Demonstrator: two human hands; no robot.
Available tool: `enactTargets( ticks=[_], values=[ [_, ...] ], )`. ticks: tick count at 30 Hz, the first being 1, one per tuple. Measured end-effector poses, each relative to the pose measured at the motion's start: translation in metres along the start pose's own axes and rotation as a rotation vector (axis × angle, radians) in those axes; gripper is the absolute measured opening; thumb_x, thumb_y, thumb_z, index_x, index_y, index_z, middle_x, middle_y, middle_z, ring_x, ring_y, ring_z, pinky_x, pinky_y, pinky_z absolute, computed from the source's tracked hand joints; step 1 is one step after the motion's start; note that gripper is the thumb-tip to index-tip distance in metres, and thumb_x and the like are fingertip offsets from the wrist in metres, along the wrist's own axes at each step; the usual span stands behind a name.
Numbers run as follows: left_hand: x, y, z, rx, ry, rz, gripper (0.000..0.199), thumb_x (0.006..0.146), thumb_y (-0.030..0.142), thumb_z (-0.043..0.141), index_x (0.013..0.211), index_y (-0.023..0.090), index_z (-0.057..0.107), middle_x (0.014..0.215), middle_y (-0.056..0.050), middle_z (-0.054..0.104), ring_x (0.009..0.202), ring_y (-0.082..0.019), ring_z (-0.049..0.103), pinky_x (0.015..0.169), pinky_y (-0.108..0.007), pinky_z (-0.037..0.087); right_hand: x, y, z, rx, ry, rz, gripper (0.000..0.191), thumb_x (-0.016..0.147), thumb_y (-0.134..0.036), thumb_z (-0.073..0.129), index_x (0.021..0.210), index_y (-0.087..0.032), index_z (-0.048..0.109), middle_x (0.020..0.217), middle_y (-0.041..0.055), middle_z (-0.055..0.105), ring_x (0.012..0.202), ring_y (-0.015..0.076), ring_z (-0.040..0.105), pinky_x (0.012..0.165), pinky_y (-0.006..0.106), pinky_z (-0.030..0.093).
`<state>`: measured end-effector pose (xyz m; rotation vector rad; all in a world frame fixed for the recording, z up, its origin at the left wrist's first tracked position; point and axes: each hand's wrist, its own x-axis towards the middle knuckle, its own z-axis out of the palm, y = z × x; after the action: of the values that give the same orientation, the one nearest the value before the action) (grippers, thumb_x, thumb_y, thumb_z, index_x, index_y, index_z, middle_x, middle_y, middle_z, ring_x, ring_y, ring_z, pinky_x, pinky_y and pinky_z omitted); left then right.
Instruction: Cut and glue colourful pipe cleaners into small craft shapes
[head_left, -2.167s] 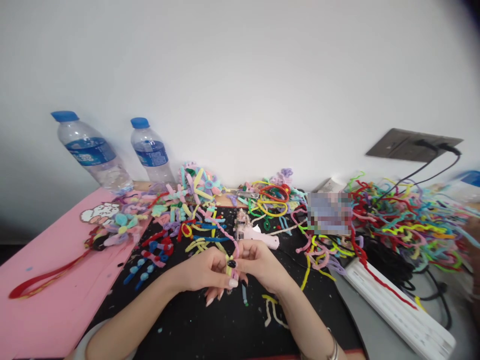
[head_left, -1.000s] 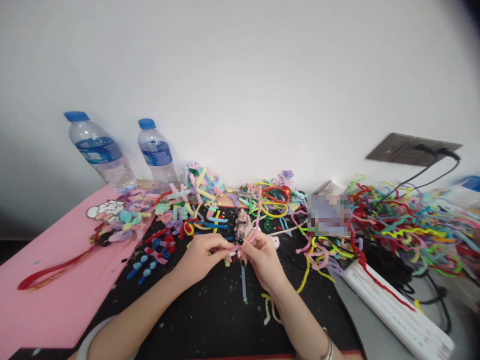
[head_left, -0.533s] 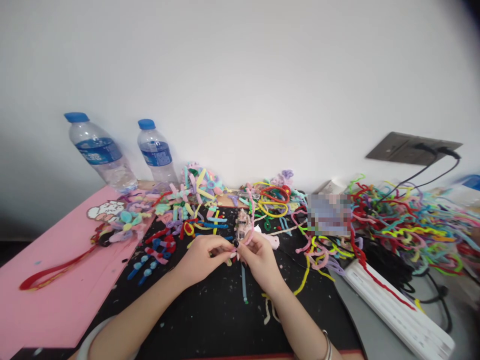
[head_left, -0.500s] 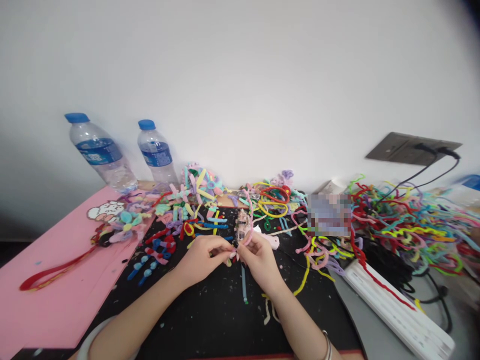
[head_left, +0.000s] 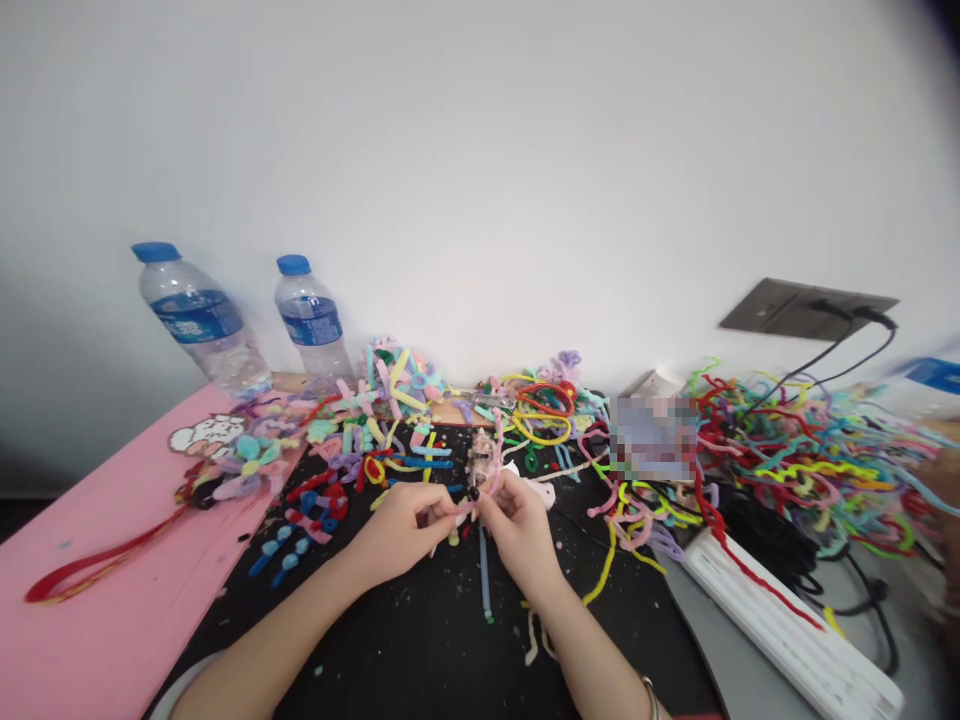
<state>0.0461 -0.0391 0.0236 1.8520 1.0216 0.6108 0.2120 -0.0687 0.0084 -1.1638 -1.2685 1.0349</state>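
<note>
My left hand (head_left: 409,525) is closed, thumb and forefinger pinching one end of a pink pipe cleaner (head_left: 497,455). Close beside it, my right hand (head_left: 517,520) pinches the same fuzzy strand, which sticks up above its fingers. A small black bit (head_left: 473,493) shows between the fingertips; its kind is unclear. Just behind the hands stands a beige and pink cluster (head_left: 481,455), partly hidden. Below the fingertips a translucent grey-blue stick (head_left: 485,580) lies on the black mat (head_left: 405,640). A white object (head_left: 541,492) is half covered by my right hand.
Cut pipe cleaner pieces (head_left: 322,500) lie left of the hands, and a tangled pile (head_left: 810,450) lies right. Yellow-handled scissors (head_left: 541,428) rest behind. Two water bottles (head_left: 311,320) stand by the wall. A power strip (head_left: 795,620) and pink board (head_left: 97,580) flank the mat.
The view has shifted slightly, so the bottles and socket sit lower. My left fingers have drawn a little away from my right ones, still pinching.
</note>
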Motion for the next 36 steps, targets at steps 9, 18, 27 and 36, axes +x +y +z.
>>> enactTargets(
  ticks=[9,18,27,36],
  values=[
    [0.001,0.0,-0.006,-0.115,-0.051,-0.002,0.017,0.077,0.026,0.063,0.068,0.013,0.068,0.061,0.0,0.061,0.053,-0.01,0.054,0.05,-0.02,0.038,-0.001,-0.013,0.003,0.117,-0.155,0.038,0.02,0.08,-0.025,0.062,0.064,-0.018,0.052,0.058,-0.0033,0.053,0.052,0.0107,0.046,0.051,0.023,0.036],
    [0.001,-0.003,-0.006,-0.411,-0.255,-0.142,0.014,0.073,0.024,0.066,0.069,0.014,0.058,0.055,0.004,0.06,0.046,-0.009,0.052,0.045,-0.019,0.041,-0.002,-0.013,0.002,0.175,-0.207,0.113,0.023,0.08,-0.038,0.062,0.071,-0.019,0.054,0.053,-0.0057,0.048,0.045,0.0087,0.039,0.045,0.021,0.031],
    [0.0,0.0,-0.005,-0.471,-0.328,-0.192,0.024,0.071,0.034,0.071,0.072,0.015,0.057,0.054,0.002,0.064,0.04,-0.009,0.052,0.041,-0.019,0.041,-0.003,-0.016,0.005,0.239,-0.157,0.163,0.027,0.079,-0.042,0.063,0.074,-0.021,0.046,0.049,-0.0083,0.045,0.041,0.0077,0.032,0.043,0.021,0.023],
    [-0.002,-0.003,-0.007,-0.593,-0.478,-0.217,0.026,0.075,0.036,0.069,0.074,0.016,0.053,0.055,0.0,0.067,0.035,-0.008,0.052,0.039,-0.019,0.04,-0.005,-0.014,0.004,0.233,-0.224,0.149,0.027,0.08,-0.037,0.064,0.071,-0.021,0.045,0.057,-0.0055,0.048,0.046,0.0088,0.038,0.047,0.022,0.031]
  ],
)
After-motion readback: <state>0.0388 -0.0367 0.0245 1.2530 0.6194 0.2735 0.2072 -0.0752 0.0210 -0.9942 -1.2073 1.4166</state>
